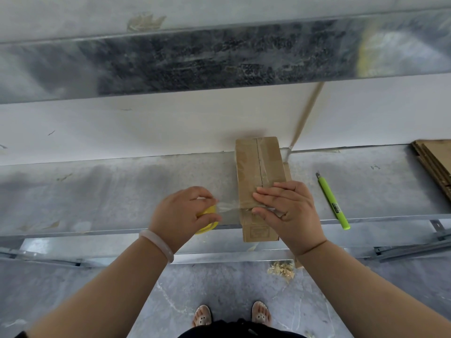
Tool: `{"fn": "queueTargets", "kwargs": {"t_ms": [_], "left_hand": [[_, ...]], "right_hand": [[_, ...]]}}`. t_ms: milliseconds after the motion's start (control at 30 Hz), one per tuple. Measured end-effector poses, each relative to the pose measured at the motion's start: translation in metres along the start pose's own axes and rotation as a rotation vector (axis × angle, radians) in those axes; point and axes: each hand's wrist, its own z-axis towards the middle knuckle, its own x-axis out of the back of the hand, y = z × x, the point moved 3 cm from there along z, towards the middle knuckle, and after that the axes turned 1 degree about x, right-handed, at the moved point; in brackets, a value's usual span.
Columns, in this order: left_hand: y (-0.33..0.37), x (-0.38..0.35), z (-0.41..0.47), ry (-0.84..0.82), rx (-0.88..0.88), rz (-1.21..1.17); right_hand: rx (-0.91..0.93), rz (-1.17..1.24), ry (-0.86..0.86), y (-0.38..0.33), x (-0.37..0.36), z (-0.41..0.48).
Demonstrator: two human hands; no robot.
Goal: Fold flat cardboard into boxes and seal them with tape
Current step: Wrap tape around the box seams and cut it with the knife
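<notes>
Tape roll (207, 219) — mostly behind left hand (181, 215).

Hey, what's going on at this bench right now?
A person is taping a small brown cardboard box shut on a grey metal bench. The left hand pulls clear tape from a yellow tape roll, while the right hand presses the strip down. A green utility knife lies unused alongside.

Bright, even daylight, soft shadows, glare on the metal shelf (219, 59), wide-angle bending and blur at the edges.
</notes>
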Motion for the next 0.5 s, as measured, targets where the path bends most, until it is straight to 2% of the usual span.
{"fn": "queueTargets", "kwargs": {"t_ms": [333, 500], "left_hand": [[0.017, -0.009, 0.006, -0.006, 0.048, -0.007], [0.023, -0.014, 0.015, -0.05, 0.019, 0.009]], "right_hand": [[0.048, -0.064, -0.003, 0.001, 0.001, -0.003], [0.211, -0.252, -0.19, 0.001, 0.013, -0.011]]}}
